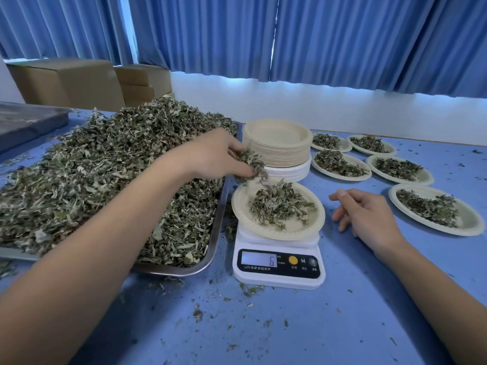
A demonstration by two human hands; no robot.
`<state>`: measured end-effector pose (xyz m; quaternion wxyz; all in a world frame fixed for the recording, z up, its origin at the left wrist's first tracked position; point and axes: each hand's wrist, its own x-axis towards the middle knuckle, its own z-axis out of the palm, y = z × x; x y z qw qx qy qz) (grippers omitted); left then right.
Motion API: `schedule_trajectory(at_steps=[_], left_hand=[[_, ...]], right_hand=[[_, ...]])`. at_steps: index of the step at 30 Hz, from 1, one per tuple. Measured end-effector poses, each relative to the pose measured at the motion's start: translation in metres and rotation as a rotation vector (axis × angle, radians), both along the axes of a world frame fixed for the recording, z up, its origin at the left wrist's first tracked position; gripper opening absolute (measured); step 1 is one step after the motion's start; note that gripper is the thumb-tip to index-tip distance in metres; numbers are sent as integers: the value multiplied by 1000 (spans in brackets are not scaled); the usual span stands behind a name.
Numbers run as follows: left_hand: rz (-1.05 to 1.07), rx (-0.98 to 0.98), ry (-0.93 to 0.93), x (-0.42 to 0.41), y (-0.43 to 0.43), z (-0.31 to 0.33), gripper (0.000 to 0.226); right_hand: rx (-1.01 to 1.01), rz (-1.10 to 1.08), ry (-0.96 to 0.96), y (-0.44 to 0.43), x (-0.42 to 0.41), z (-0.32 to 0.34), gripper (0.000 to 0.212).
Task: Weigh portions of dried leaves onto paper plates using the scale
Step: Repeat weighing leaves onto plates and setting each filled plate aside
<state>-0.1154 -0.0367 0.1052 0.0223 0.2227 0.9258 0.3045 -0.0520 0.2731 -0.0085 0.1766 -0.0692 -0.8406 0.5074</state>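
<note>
Reaching diagonally from the lower left, the left forearm crosses above the metal tray (pixel 216 233), which is piled with a heap of dried leaves (pixel 105 175). The left hand (pixel 218 156) is positioned palm-down over the tray's edge nearest the scale, fingers and thumb curled and pinching a clump of dried leaves (pixel 251 164). The clump hangs above the far left edge of the paper plate (pixel 241 204), with loose leaves trailing from it toward the plate. The paper plate sits on the platform of the white scale (pixel 279 280) and carries a small pile of leaves; the display shows a single digit. The right forearm enters from the lower right. The right hand (pixel 366 214) rests on the blue table (pixel 290 327) just beside the scale, fingers loosely curled, holding nothing and apart from the plate. Behind the scale stands a stack of empty plates (pixel 276 151). Five filled plates (pixel 471 221) lie on the table beyond the right hand.
</note>
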Motion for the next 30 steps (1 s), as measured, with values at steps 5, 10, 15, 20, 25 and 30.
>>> schedule_trajectory(at_steps=[5,10,15,20,25,30], left_hand=[[-97,78,-78,4,13,-10,32],[-41,185,-19,0,3,-1,22],[75,176,25,-7,-11,2,15],[256,23,56,-20,-26,-3,14],[166,2,-49,-24,-25,-11,41],[52,-36,-74,-19,-15,-16,33]], right_hand=[[-3,-1,-7,-1,0,1,28],[-11,2,-10,-2,0,1,27],[2,-3,-9,-2,0,2,27],[2,2,-6,-3,1,1,27],[19,6,-6,-3,1,2,27],[0,12,0,-6,4,4,26]])
